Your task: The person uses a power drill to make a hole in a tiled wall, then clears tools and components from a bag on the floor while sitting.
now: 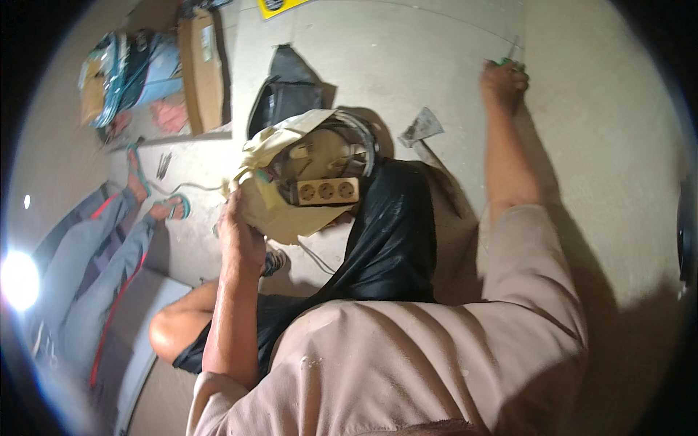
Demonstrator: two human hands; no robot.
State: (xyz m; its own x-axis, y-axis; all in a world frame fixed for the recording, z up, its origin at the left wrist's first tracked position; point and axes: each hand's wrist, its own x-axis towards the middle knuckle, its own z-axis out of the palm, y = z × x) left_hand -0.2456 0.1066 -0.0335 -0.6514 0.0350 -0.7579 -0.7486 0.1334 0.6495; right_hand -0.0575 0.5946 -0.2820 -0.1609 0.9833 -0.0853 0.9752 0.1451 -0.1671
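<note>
My left hand (240, 236) grips the edge of an open, pale yellow sack (273, 211) by my bent leg. Inside the sack lie a three-socket power strip (327, 191) and a coil of grey cable (360, 138), with smaller parts too dim to name. Out to the far right, my right hand (504, 83) is closed around a thin green-handled screwdriver (513, 51), its shaft pointing away from me by the wall. Between the sack and my right arm rests a hatchet (422, 127), head away from me.
A black bag (289, 94) lies just beyond the sack. At the far left stands a cardboard box (202, 73) with packed items beside it. Another person's legs (102, 240) in grey trousers and sandals are at the left, near a bright lamp (19, 281). A yellow object (280, 7) lies far ahead.
</note>
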